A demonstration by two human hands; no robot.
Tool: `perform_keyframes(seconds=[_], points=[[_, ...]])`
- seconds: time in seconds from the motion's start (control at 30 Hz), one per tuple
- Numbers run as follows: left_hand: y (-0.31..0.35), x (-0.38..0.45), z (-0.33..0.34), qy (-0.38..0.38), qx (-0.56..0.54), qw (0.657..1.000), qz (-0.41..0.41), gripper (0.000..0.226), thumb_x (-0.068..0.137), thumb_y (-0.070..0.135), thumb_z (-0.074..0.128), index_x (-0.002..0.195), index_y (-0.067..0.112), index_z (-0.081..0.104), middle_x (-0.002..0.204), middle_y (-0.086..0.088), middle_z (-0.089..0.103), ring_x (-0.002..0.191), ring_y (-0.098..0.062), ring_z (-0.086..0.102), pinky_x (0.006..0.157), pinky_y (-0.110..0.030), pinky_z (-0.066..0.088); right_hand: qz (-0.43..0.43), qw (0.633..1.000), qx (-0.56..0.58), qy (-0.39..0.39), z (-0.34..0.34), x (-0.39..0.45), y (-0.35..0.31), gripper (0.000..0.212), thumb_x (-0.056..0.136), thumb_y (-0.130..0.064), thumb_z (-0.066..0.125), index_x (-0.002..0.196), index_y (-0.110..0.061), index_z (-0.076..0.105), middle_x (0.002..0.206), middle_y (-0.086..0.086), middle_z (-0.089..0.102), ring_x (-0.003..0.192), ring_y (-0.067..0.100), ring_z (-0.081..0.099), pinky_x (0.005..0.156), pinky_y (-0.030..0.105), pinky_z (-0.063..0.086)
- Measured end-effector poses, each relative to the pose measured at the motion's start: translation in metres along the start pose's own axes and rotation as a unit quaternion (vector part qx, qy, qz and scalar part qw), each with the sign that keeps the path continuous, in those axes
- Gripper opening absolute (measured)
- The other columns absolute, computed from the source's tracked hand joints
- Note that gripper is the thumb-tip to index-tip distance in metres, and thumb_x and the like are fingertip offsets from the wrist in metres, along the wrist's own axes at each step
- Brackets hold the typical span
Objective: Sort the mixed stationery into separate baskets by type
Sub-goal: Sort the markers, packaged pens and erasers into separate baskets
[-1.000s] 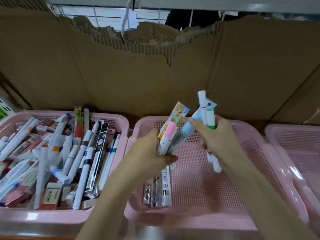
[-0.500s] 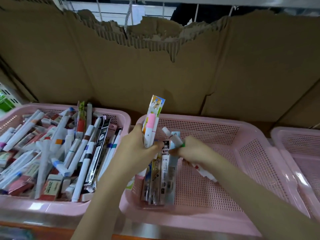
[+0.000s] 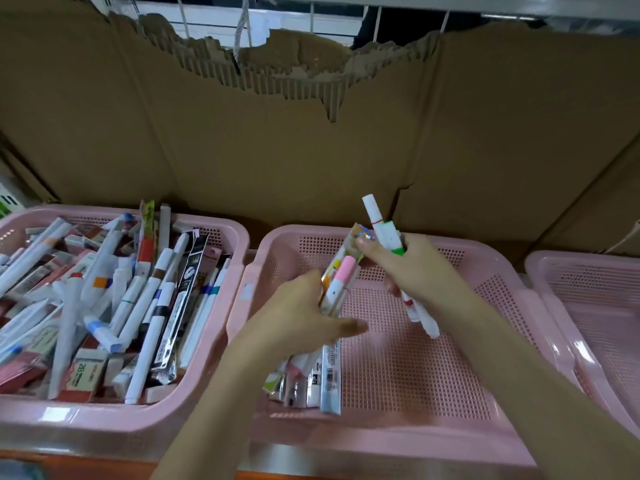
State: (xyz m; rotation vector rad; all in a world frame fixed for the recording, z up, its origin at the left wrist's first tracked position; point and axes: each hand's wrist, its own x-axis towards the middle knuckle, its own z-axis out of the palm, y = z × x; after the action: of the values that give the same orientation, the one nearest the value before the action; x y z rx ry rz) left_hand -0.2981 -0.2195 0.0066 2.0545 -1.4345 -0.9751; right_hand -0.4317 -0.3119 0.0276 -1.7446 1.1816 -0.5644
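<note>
My left hand [image 3: 298,323] grips a bundle of packaged pens [image 3: 341,282] with a pink-capped one in front, held over the left part of the middle pink basket [image 3: 450,368]. Their lower ends hang down below my palm. My right hand [image 3: 412,268] holds several white markers [image 3: 382,226], one with a green band, and its thumb touches the top of the packaged bundle. The left pink basket [image 3: 207,407] is heaped with mixed pens, markers and erasers [image 3: 104,306].
A third pink basket [image 3: 595,306] stands at the right, its visible part holding nothing. A torn brown cardboard wall [image 3: 311,150] rises right behind the baskets. The baskets sit on a shelf with an orange front edge [image 3: 104,469].
My right hand has risen from the basket floor with its markers and now meets the top of the bundle. My left hand has shifted slightly right and up.
</note>
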Motion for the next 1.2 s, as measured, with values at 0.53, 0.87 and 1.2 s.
perform_keyframes(seconds=[0.53,0.87,1.2], points=[[-0.015,0.004,-0.009,0.058,-0.009,0.996,-0.061,0.029,0.080,0.031,0.069,0.099,0.021,0.049,0.084,-0.001,0.063,0.067,-0.014,0.061,0.055,-0.027,0.046,-0.034,0.970,0.016,0.240,-0.042,0.037,0.029,0.026,0.089,-0.027,0.063,0.069,-0.026,0.045,0.065,-0.007,0.049,0.057,0.008,0.047,0.054,0.026,0.036],[-0.013,0.009,-0.004,0.181,-0.147,0.972,-0.021,0.008,0.088,0.021,0.054,0.085,0.026,0.049,0.056,0.012,0.048,0.042,0.004,0.048,0.040,-0.011,0.035,-0.089,0.965,-0.231,0.082,-0.028,0.038,0.042,0.029,0.094,-0.034,0.054,0.072,-0.020,0.042,0.064,-0.008,0.048,0.057,0.012,0.046,0.045,0.024,0.026],[-0.017,0.004,0.001,0.167,-0.160,0.973,-0.027,0.018,0.091,0.028,0.055,0.109,0.023,0.055,0.085,0.004,0.068,0.071,-0.008,0.064,0.043,-0.009,0.043,-0.023,0.954,-0.281,-0.107,0.022,0.033,0.050,0.027,0.090,-0.033,0.061,0.076,-0.023,0.040,0.073,-0.007,0.042,0.060,0.006,0.040,0.049,0.024,0.026]])
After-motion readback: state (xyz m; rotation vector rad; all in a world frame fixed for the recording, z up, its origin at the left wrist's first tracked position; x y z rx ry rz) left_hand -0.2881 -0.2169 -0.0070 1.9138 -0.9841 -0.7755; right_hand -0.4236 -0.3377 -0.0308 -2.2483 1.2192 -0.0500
